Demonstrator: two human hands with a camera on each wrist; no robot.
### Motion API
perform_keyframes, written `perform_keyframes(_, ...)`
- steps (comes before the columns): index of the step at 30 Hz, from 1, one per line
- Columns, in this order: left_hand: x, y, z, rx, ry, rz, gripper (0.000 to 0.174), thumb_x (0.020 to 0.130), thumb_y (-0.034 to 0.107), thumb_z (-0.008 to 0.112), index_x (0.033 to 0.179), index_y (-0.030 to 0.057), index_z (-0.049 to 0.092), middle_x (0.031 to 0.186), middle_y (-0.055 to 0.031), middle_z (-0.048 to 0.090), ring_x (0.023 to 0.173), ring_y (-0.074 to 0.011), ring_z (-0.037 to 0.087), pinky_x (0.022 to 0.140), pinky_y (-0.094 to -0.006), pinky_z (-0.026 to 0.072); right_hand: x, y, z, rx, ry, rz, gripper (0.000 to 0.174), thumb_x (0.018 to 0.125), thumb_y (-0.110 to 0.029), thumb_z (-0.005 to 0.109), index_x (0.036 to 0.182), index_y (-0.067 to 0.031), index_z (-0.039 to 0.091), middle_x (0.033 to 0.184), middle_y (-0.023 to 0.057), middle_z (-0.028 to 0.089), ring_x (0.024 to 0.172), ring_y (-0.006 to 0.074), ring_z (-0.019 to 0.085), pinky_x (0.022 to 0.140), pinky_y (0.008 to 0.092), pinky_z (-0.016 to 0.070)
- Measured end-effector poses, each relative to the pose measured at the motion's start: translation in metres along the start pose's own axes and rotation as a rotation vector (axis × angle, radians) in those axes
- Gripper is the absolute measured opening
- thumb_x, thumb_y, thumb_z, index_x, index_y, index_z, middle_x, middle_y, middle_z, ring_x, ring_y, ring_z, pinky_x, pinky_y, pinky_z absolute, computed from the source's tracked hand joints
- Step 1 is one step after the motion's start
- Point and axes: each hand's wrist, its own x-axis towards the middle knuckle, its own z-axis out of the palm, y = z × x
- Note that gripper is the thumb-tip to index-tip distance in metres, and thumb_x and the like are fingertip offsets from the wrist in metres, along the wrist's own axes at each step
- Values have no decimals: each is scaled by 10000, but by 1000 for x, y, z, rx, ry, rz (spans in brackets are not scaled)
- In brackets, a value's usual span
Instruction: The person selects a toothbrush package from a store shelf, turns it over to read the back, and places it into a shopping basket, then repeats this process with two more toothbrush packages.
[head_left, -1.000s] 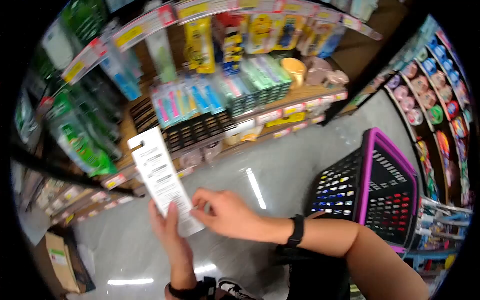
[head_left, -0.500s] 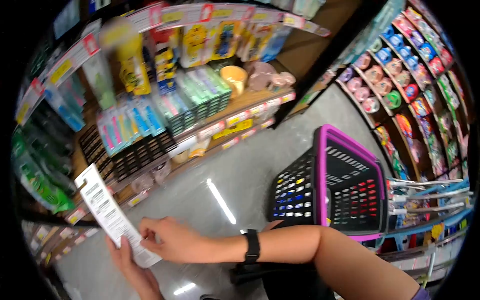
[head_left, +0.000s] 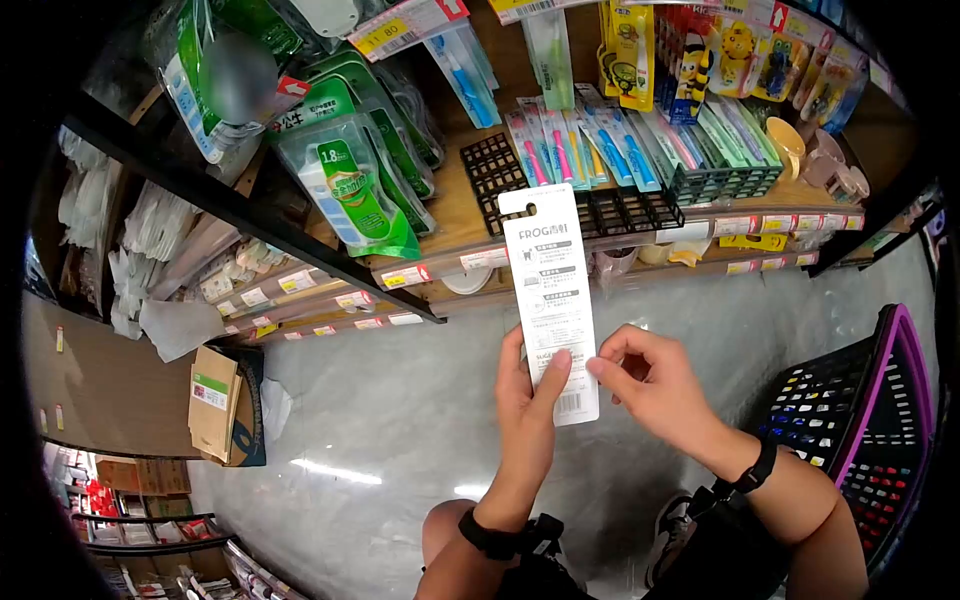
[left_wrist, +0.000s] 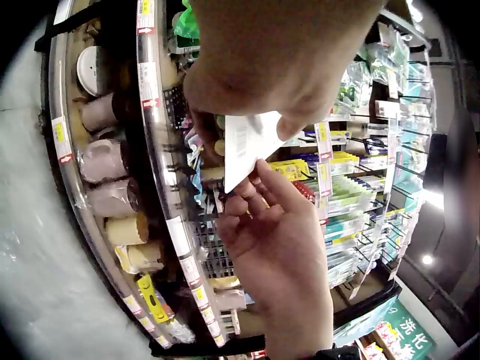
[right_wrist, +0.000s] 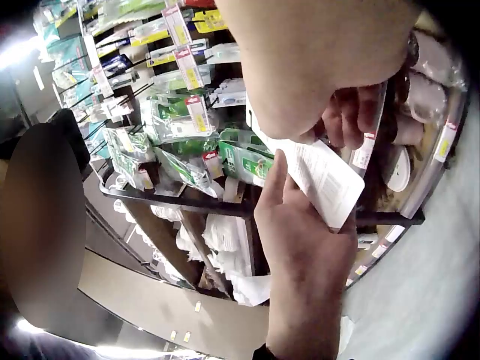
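Note:
A white printed package (head_left: 552, 290) with a hang hole stands nearly upright in the head view, its text side facing the camera. My left hand (head_left: 528, 425) grips its lower end, thumb across the front and fingers behind. At its lower right edge is my right hand (head_left: 660, 385), thumb and fingertips touching or pinching the edge, the other fingers curled. The left wrist view shows the right hand (left_wrist: 277, 240) with its fingertips at the corner of the package (left_wrist: 244, 146). In the right wrist view the left hand (right_wrist: 304, 232) holds the package (right_wrist: 322, 180).
Behind the package, a shelf (head_left: 465, 235) bears toothbrush packs (head_left: 590, 150), black trays and cups (head_left: 785, 145). Green packs (head_left: 365, 200) hang to the left. A shopping basket (head_left: 830, 400) with a purple rim is at the right, and a cardboard box (head_left: 245, 410) stands on the floor (head_left: 330, 400) at left.
The head view has swung leftward, so the shelf, basket and hands appear farther right. Both hands stay on the package, which now appears more upright.

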Motion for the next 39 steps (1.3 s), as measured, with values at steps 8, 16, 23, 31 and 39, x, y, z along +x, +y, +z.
perform_keyframes(8,-12,2,-10,8,26,34,467,958,93,617,1370,9,415,1217,-117,617,1099,-161,598,957,-296,457,-6,-10,6,-41,-45,-23,157,901,-137,705,888,10,652,710,59,675,566,76,565,529,259,453)
perform_keyframes(16,-25,18,-1,-43,65,26,458,920,112,607,1333,5,441,1241,-103,585,1148,-180,558,1016,-319,416,-17,-17,9,-12,-34,-69,147,899,-137,703,888,-1,649,682,47,656,541,78,542,498,268,432)
perform_keyframes(23,-29,21,-3,-30,46,49,463,920,111,626,1334,8,446,1247,-98,577,1167,-172,545,1014,-315,413,-18,-17,11,-66,-42,-120,122,927,-115,692,888,-10,643,681,-21,605,579,16,505,511,215,398)
perform_keyframes(31,-26,18,-2,-21,50,65,472,927,101,626,1350,11,438,1251,-107,580,1168,-177,552,1017,-321,416,-14,-16,10,-68,-23,-133,112,920,-108,699,887,-13,650,691,-21,617,580,12,501,512,214,395)
perform_keyframes(39,-17,2,-2,45,22,104,525,989,120,580,1445,-10,356,1342,-132,548,1207,-194,552,1031,-320,423,-2,-8,8,6,15,-72,196,913,-126,709,1080,-29,675,909,23,684,704,55,575,580,227,461)
